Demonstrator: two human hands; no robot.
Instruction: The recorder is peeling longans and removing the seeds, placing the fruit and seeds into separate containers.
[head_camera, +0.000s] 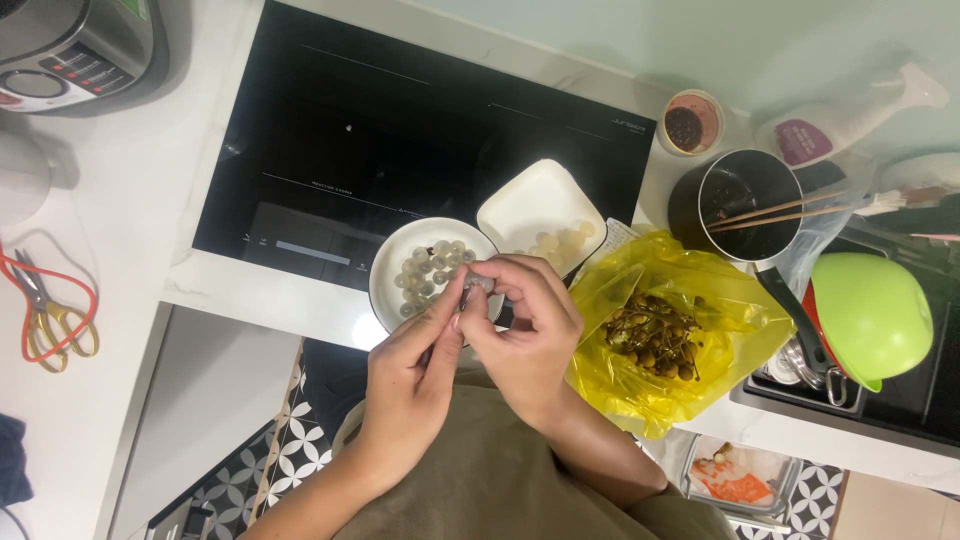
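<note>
Head view: left hand (410, 375) and right hand (525, 335) meet over the near edge of the bench (250, 295), both grips clenched on one small pale fruit (478, 284) pinched between the fingertips; a thin tool seems to sit in the left grip, too small to tell. Just beyond the grip, a round white bowl (385, 275) holds a fair heap of peeled pale fruit. Beyond and right of the grip, a square white bowl (530, 195) holds a few more pale pieces. Right of the grip, an open yellow bag (700, 300) holds a cluster of brown unpeeled fruit (655, 340) on stems. Judging by that, peeling looks well under way, with plenty left in the bag. Far right and beyond: pink-labelled white bottle (850, 115) lying tilted, small round brown-topped cup (692, 122). Near right, below the grip: clear tub (745, 475) with orange-white contents.
</note>
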